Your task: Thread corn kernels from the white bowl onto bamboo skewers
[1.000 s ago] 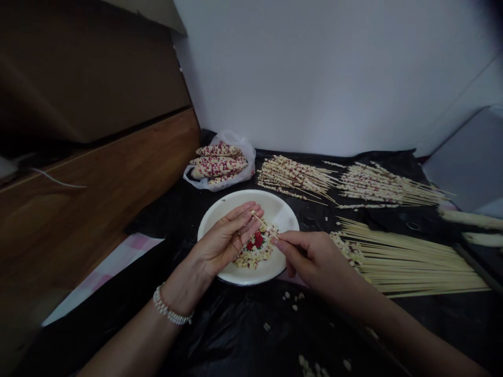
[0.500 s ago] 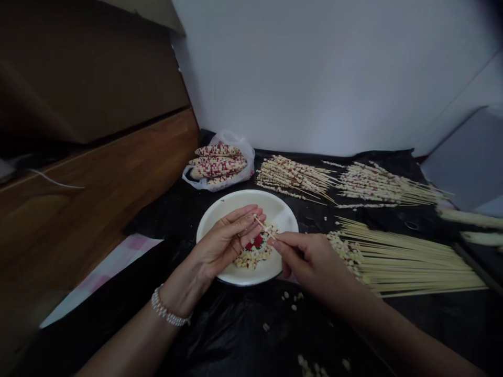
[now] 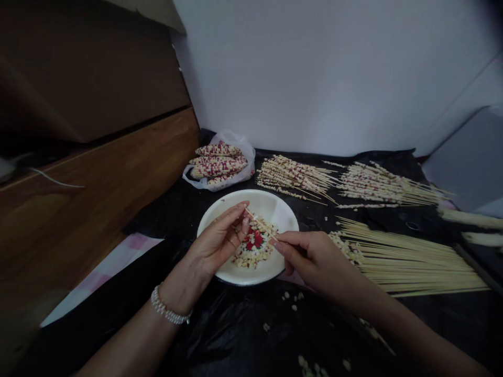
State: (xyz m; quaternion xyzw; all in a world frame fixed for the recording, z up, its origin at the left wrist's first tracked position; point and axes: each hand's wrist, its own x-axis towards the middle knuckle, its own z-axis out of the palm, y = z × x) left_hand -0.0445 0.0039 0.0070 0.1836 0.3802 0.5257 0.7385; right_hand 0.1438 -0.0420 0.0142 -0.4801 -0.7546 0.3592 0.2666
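Note:
A thin bamboo skewer (image 3: 260, 224) crosses above a white plate (image 3: 275, 207), its lower end pinched in the fingertips of my right hand (image 3: 310, 259). My left hand (image 3: 217, 245), wearing a pearl-like bead bracelet (image 3: 168, 309), holds the skewer's upper part between its fingers. A few pale corn kernels appear to sit on the skewer. Below it, a heap of loose kernels (image 3: 251, 260) lies on the plate around a red flower print (image 3: 253, 240). My hands hide part of the plate.
Speckled corn cobs (image 3: 218, 165) lie in a plastic bag (image 3: 239, 141) behind the plate. Kernel-threaded skewers (image 3: 294, 178) (image 3: 387, 186) and bare skewers (image 3: 416, 264) lie to the right on black plastic sheeting (image 3: 236, 335), with stray kernels (image 3: 293, 301). A wooden panel (image 3: 98, 183) stands left.
My left hand has drawn back left and down, taking the skewer's upper end leftward and showing more of the plate's kernels. My right hand has barely moved.

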